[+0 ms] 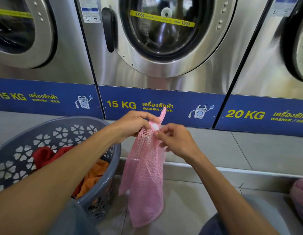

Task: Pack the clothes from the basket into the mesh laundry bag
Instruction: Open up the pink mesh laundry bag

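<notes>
A pink mesh laundry bag [145, 175] hangs limp in front of me, held up by its top. My left hand [133, 123] grips the gathered top edge, where a small white tag shows. My right hand [174, 139] pinches the mesh just right of it, fingers closed on the fabric. At the lower left stands a grey plastic basket [62, 131] with flower-shaped holes. Inside it lie a red garment [45, 155] and an orange garment [94, 175], partly hidden by my left forearm.
A row of steel front-loading washers [164, 39] with blue labels fills the background, on a raised tiled step [249, 150]. Pale floor tiles lie under the bag. A pinkish bundle [300, 194] sits at the right edge. My knees are at the bottom.
</notes>
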`<state>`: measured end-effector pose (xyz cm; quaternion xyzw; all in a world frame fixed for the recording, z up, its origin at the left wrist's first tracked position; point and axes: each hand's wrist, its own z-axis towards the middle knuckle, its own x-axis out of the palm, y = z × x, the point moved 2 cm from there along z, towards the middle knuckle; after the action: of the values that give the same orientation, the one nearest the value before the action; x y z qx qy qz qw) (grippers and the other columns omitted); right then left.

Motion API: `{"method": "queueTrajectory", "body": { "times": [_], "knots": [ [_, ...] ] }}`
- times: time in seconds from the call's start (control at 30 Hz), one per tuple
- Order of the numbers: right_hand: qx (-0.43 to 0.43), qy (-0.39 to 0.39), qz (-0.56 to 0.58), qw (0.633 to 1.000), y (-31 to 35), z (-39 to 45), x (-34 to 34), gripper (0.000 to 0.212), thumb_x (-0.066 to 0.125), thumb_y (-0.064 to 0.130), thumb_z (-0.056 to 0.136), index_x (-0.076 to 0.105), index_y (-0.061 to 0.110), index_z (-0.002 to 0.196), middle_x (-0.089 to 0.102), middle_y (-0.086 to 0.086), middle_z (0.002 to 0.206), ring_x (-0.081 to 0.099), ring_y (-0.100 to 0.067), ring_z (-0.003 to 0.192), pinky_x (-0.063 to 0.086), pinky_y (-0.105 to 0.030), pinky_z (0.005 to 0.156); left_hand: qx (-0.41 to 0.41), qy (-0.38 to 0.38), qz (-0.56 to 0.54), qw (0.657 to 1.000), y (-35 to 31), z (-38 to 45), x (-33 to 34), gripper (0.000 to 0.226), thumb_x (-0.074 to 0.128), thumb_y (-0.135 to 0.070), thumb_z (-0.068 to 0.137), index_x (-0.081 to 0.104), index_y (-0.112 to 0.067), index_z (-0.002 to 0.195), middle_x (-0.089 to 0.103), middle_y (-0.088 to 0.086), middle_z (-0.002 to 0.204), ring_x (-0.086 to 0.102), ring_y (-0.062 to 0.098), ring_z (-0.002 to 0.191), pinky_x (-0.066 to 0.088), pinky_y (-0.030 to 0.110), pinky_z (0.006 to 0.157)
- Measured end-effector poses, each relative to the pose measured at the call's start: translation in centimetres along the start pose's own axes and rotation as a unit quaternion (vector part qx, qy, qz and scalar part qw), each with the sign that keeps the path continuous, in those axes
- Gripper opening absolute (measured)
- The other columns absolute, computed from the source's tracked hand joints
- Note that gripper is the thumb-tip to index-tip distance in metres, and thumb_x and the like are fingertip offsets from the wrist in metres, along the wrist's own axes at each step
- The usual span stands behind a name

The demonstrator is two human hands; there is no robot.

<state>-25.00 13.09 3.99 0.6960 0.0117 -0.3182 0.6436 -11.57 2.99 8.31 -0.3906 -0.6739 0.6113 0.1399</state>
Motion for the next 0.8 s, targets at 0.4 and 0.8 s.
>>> {"method": "queueTrajectory", "body": {
  "times": [0.4, 0.8],
  "knots": [
    [0.122, 0.224, -0.274, 0.927, -3.7, -0.6, -0.7, 0.021, 0.071, 0.028, 0.089, 0.073, 0.010, 0.078, 0.079, -0.003, 0.077, 0.070, -0.017, 0.068, 0.055, -0.031, 0.066, 0.057, -0.278, 0.012, 0.959, -0.9, 0.5, -3.6, 0.042, 0.048, 0.009, 0.078, 0.075, -0.023, 0.074, 0.074, -0.003, 0.098, 0.067, 0.019, 0.085, 0.055, 0.032, 0.078],
    [0.042, 0.048, 0.038, 0.997, -1.4, -0.8, -1.7, 0.016, 0.072, 0.024, 0.092, 0.071, 0.017, 0.078, 0.076, -0.018, 0.092, 0.072, -0.031, 0.084, 0.060, -0.036, 0.072, 0.074, 0.032, 0.374, 0.924, 1.4, 0.8, 2.2, 0.047, 0.075, -0.054, 0.075, 0.070, -0.035, 0.118, 0.070, -0.012, 0.112, 0.064, 0.014, 0.106, 0.047, 0.029, 0.085]
  ]
}}
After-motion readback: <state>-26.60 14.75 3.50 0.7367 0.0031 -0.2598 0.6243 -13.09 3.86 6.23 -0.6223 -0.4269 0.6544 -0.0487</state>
